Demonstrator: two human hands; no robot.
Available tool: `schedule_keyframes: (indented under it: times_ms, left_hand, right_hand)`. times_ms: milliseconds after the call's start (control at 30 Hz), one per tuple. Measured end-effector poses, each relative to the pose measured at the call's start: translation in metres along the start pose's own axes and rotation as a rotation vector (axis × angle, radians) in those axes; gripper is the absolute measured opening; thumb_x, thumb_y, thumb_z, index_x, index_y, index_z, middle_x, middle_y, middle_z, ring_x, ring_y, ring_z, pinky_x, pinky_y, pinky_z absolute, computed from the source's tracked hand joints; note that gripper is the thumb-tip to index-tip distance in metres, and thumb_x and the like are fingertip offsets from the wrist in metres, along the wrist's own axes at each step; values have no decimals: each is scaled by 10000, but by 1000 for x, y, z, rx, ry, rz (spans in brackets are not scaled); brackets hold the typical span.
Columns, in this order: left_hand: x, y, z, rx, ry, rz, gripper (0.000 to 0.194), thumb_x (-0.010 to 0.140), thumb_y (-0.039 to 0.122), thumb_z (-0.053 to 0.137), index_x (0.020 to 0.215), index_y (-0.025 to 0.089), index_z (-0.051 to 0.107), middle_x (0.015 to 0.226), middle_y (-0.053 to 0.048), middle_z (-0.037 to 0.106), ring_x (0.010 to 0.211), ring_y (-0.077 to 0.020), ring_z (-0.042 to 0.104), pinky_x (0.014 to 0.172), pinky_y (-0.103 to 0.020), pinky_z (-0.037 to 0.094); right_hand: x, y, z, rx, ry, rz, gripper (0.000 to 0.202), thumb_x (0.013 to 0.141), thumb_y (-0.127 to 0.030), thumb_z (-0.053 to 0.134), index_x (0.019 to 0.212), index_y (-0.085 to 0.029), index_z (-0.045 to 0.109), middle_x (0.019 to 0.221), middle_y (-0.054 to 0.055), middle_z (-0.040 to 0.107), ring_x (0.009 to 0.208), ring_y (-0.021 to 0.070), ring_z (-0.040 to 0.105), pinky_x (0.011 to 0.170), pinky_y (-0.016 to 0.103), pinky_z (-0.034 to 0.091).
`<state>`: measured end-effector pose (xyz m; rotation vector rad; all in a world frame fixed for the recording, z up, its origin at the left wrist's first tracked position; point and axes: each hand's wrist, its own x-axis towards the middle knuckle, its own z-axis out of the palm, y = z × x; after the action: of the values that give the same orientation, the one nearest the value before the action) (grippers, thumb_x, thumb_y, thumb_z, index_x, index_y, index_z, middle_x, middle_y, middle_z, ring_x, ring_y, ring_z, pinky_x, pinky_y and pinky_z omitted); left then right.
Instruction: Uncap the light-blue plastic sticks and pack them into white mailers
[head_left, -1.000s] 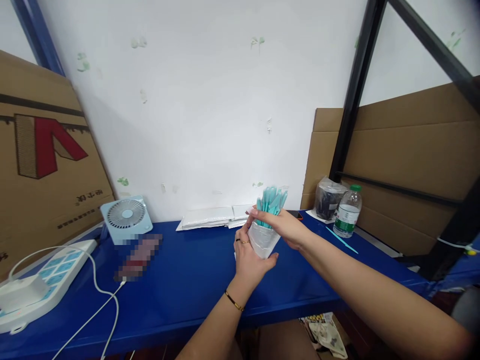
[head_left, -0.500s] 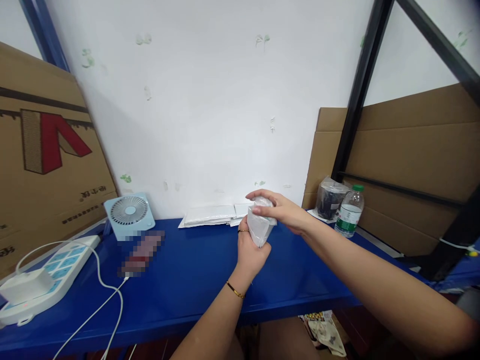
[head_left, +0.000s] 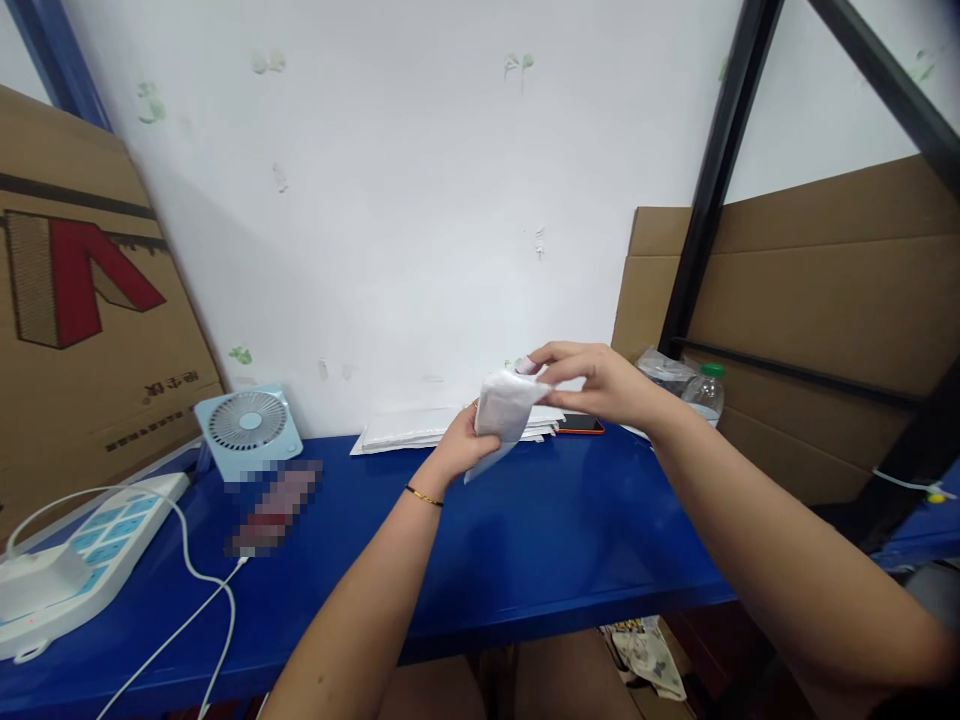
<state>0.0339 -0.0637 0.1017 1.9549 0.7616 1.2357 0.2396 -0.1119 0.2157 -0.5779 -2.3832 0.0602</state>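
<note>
A white packet [head_left: 504, 408] is held above the blue table, near its back edge. My left hand [head_left: 466, 440] grips the packet's lower left part, thumb across its front. At the packet's upper right corner, my right hand [head_left: 592, 380] pinches the edge with bent fingers. Behind the packet lies a stack of flat white envelopes [head_left: 409, 428], partly hidden by the packet and my hands. A dark phone with an orange edge [head_left: 582, 425] lies at the right end of the stack.
A light blue fan [head_left: 249, 425], a blurred phone-like item [head_left: 276, 508] and a white power strip [head_left: 112, 550] with cables sit on the left. To the right stand a green-capped bottle [head_left: 705, 393] and a bagged dark item [head_left: 664, 368]. Cardboard flanks both sides.
My left hand has moved left and up, tilting the packet. My right hand has shifted right to the packet's corner. The orange-edged phone now shows, and the view has turned slightly.
</note>
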Motion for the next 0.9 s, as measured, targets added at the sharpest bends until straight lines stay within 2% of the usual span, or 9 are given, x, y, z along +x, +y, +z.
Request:
schedule_keyframes:
  times_ms: [133,233,333,467,533,600,667,767,900]
  left_hand:
    - [-22,3,2,174,-178,172,390,717,125,524,1098,186,578,1177,-49,573,1068,-202,522,953,-342,374]
    - [-68,-5,13,288,-348,122,415,749,125,499,1149,219,556,1192,-48,567,1101,-186,509,976,-328,365]
    - [-116,-13,22,363,-455,50,578,714,137,544,1273,235,436,1258,-59,508,1178,-203,442,1016,-346,330]
    - [-159,-16,33,440,-261,1,859,615,270,692,1360,240,265,1390,-107,311,1241,-258,337,1014,-405,317]
    - [-169,-13,40,504,-211,24,709,607,350,714,1249,263,426,1316,-96,398,1170,-262,399,948,-402,370]
    - [-173,-9,47,544,-208,14,329,695,346,652,1002,252,581,1104,-61,549,1007,-213,499,845,-353,416]
    - [-173,-7,53,568,-205,-45,79,784,283,554,810,220,594,883,-28,596,856,-168,531,772,-319,421]
    - [-172,-8,60,611,-145,-137,117,821,236,477,772,205,579,796,-24,590,802,-168,527,739,-324,420]
    - [-172,-13,64,674,-16,-122,212,816,196,464,991,230,579,987,-56,581,904,-189,519,762,-334,430]
  right_hand:
    - [-44,-19,27,-90,-171,4,104,776,-281,604,819,-241,689,975,36,615,932,170,542,834,321,386]
    - [-86,-25,68,54,-341,116,113,800,-295,583,824,-228,671,855,16,646,840,143,567,806,292,386]
    - [-119,-26,109,256,-367,283,118,833,-237,526,828,-196,637,804,12,638,774,126,573,735,245,404]
    - [-140,-26,136,404,-225,477,97,822,-234,523,791,-177,595,791,10,606,712,119,551,668,221,407]
    - [-143,-26,139,419,-195,493,82,776,-256,584,767,-176,597,830,16,591,745,129,545,678,226,405]
    - [-145,-26,139,439,-226,451,119,706,-279,663,730,-176,610,872,19,582,805,143,543,712,233,400]
    - [-147,-27,140,448,-278,402,145,675,-297,696,690,-178,614,833,8,591,822,147,542,762,247,386]
    - [-151,-28,148,409,-277,478,144,755,-313,619,697,-182,598,728,-3,597,732,135,537,734,254,390]
    - [-157,-31,165,280,-126,630,90,796,-293,556,795,-205,576,779,14,587,718,151,522,639,254,412]
